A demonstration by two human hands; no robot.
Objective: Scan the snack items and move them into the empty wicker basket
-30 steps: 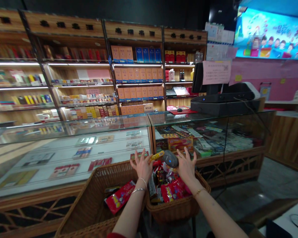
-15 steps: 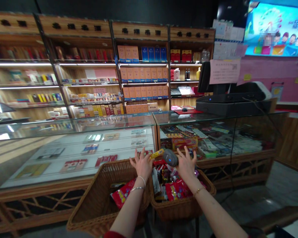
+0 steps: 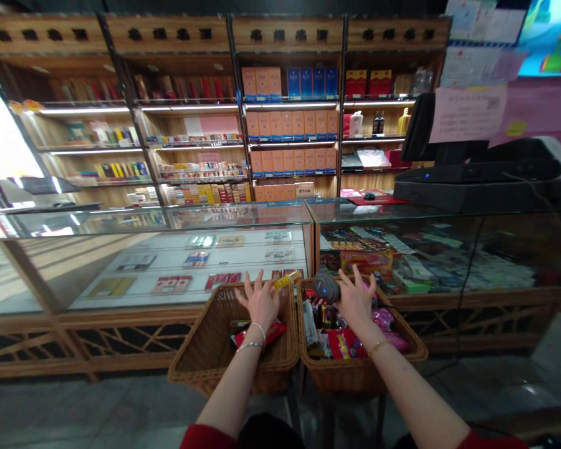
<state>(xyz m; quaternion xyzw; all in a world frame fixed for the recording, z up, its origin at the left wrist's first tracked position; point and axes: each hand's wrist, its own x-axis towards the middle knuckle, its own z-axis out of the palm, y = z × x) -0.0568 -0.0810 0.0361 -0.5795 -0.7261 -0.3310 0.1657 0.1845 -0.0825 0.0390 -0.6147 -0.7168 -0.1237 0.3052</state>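
Over the left wicker basket [image 3: 187,365], my left hand [image 3: 260,304] pinches a small yellow packet [image 3: 285,280], its other fingers spread. My right hand [image 3: 356,302] holds a dark handheld scanner [image 3: 326,287] above the right wicker basket [image 3: 343,376]; the scanner's head points toward the yellow packet. A red packet [image 3: 275,333] and a darker item lie in the left basket, partly behind my left wrist. Several wrapped snacks fill the right basket, among them a red packet [image 3: 341,344] and pink ones [image 3: 384,319].
Behind the baskets runs a glass display counter [image 3: 234,215] holding flat packs. A monitor [image 3: 419,128] with a paper on it stands at the right of the counter. Stocked wooden shelves [image 3: 287,57] line the back wall. A cable hangs down the counter's right part.
The view has shifted, so the shelves sit further right and higher. My left hand has moved left relative to the left basket, with the yellow packet still in it. The scanner stays in my right hand.
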